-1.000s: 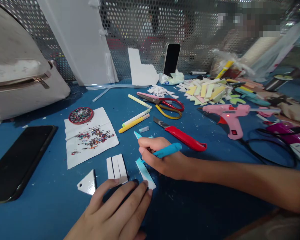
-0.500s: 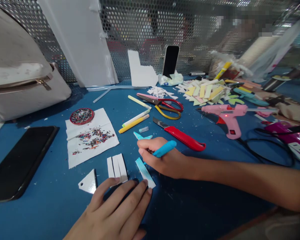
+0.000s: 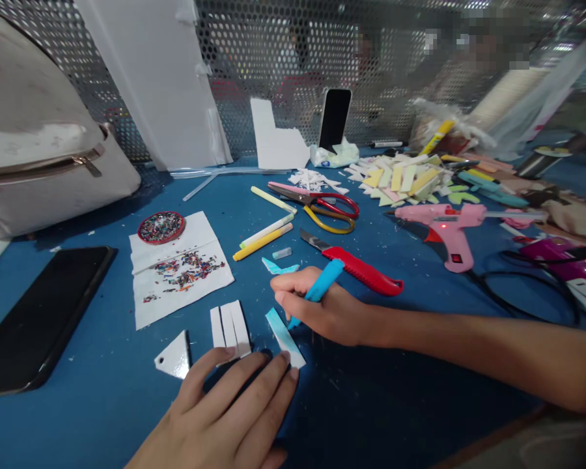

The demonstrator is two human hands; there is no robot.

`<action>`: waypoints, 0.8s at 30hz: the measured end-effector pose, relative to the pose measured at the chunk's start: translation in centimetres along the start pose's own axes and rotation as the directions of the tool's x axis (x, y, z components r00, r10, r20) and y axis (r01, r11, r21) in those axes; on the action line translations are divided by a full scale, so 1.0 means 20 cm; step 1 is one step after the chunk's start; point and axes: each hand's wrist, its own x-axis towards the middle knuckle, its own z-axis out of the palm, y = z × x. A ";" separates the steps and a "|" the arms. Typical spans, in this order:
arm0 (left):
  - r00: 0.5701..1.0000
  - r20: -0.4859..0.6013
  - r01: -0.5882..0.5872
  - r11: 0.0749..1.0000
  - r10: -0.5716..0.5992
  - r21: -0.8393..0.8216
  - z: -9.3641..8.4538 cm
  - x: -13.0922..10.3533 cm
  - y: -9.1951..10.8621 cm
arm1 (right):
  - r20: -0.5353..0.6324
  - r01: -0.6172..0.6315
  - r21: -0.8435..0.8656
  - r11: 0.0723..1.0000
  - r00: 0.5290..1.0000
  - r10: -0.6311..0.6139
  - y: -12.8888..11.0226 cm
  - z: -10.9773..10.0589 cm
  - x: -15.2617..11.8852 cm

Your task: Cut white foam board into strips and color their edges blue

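Observation:
My right hand [image 3: 327, 303] is closed around a blue marker [image 3: 325, 279], its lower end down by the right edge of a narrow strip [image 3: 280, 331] coloured partly light blue. Fingertips of my left hand [image 3: 234, 404] lie flat on the strip's near end, the fingers stretched out. Under its thumb and index finger are several white strips [image 3: 230, 326] side by side. Left of them lies a white triangular piece [image 3: 174, 355] with a small hole. A light-blue piece [image 3: 279, 267] rests just beyond my right hand, beside a short translucent cap [image 3: 282, 253].
A red utility knife [image 3: 364, 268], scissors [image 3: 327, 198] and a pink glue gun [image 3: 449, 225] lie beyond my right hand. Glitter scraps cover a paper [image 3: 146, 312] to the left, near a phone [image 3: 43, 319] and a bag [image 3: 43, 163]. Foam offcuts [image 3: 403, 179] are heaped at the back.
The marker has swung more upright in my right hand, and its lower end now shows beside the blue strip. My left hand stays on the strip.

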 end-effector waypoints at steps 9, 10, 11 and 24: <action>1.000 0.003 0.012 1.000 -0.012 -0.008 0.00 0.00 0.00 | 0.013 0.006 -0.102 0.995 1.000 -0.005 -0.02 0.00 0.00; 1.000 0.000 0.008 1.000 -0.008 -0.008 0.00 0.00 0.00 | 0.041 0.007 -0.090 0.996 0.999 -0.004 -0.02 0.00 0.00; 1.000 0.001 0.007 1.000 -0.007 -0.007 0.00 0.00 0.00 | 0.059 0.011 -0.067 0.998 0.998 -0.007 -0.02 -0.01 0.00; 1.000 0.015 0.013 1.000 -0.013 0.019 0.00 -0.01 0.00 | 0.128 0.058 -0.119 0.991 0.991 -0.043 -0.01 -0.02 -0.02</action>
